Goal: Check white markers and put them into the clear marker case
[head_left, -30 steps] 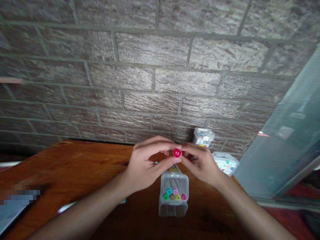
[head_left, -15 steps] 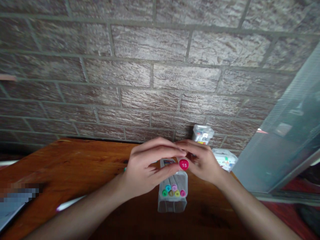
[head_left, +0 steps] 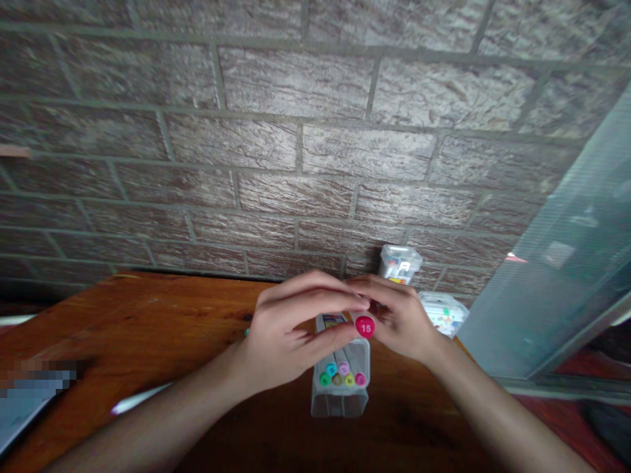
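Between my two hands is a marker, its red end numbered 15 turned toward me; most of its body is hidden by my fingers. My left hand pinches it from the left with thumb and fingertips. From the right, my right hand is closed around it, its fingers partly covered. Below them a clear plastic marker case stands open on the table, with several markers lying in it, their ends green, blue, brown, pink and yellow.
A clear container stands by the brick wall, with another clear box at the table's right edge. A white marker with a purple end lies left on the wooden table. A phone-like device is at far left.
The red end of the marker has shifted very slightly right and down. Both hands otherwise stay in nearly the same place.
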Motion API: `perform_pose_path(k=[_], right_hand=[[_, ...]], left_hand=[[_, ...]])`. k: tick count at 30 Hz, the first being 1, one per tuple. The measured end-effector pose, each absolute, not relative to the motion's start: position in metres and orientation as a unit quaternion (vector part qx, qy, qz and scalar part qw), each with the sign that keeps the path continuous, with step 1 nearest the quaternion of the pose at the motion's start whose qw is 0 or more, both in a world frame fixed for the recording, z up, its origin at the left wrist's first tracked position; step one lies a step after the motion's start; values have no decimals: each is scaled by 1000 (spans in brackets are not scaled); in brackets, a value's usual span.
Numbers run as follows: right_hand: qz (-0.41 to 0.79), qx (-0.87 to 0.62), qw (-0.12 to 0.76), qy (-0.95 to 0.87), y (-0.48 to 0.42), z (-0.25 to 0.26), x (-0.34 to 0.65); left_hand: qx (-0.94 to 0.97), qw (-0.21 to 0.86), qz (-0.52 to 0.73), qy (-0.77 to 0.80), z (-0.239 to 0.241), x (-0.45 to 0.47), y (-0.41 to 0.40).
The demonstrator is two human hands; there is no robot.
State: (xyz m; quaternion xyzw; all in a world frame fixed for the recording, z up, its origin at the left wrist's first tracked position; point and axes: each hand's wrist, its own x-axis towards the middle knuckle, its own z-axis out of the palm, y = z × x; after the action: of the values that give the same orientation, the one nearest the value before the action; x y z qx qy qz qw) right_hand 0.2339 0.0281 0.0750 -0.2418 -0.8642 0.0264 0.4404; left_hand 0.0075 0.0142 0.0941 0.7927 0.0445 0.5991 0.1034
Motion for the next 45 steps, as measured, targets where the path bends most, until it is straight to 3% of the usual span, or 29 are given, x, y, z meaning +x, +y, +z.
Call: perform_pose_path(k=[45], right_hand=[[30,-249,424,-870,28,74,237]], left_hand=[[803,93,587,45,94,7,14]])
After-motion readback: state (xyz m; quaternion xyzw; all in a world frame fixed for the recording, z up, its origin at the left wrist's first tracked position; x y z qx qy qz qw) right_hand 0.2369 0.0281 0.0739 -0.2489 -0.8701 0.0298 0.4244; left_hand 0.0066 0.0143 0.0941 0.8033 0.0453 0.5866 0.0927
